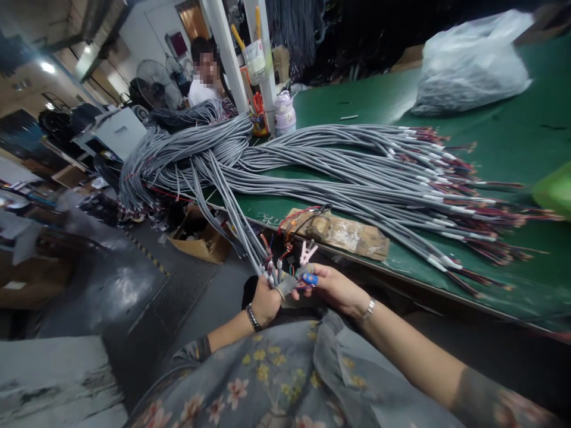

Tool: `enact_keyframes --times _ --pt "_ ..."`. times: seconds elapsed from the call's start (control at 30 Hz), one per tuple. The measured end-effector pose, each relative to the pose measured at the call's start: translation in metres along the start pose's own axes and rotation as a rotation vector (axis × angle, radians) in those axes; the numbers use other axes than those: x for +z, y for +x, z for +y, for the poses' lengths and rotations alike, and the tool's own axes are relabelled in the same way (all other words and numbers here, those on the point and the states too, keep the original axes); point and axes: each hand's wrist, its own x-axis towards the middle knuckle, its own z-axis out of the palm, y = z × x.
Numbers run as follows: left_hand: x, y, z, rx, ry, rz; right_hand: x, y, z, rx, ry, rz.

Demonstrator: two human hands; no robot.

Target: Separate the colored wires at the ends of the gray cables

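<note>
My left hand (266,300) is closed in a fist around the ends of several grey cables (250,246) that run up over the table edge. Short coloured wire tips stick out above the fist. My right hand (332,286) sits right beside it, fingers curled round a small tool with a blue handle (310,279) and pale pink jaws (307,252). Thumb and a taped fingertip of both hands meet at the cable ends. A large heap of grey cables (321,160) lies across the green table (513,142), their stripped red and white ends (464,202) pointing right.
A worn brown board (343,233) lies at the table's front edge. A white plastic bag (473,62) sits at the far right, a jar (284,113) beside a white post (229,53). Another person (203,77) sits behind the cable heap. A cardboard box (203,241) stands on the floor.
</note>
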Motion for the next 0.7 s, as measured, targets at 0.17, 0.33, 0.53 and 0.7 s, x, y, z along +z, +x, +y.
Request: enact_keyframes --times 0.17,0.33,0.53,0.7 --pt "0.001 0.000 0.007 -0.010 0.009 -0.031 0.001 0.002 0.002 -0.034 0.001 0.018" --pt "-0.002 0.001 0.018 -0.064 0.068 -0.184 0.002 0.002 0.003 -0.018 -0.055 0.026" --pt "-0.003 0.001 0.019 -0.061 0.066 -0.237 0.002 0.001 0.003 -0.036 -0.094 0.074" --pt "0.000 -0.002 0.011 -0.077 0.033 -0.058 -0.004 0.000 0.002 -0.016 0.050 0.141"
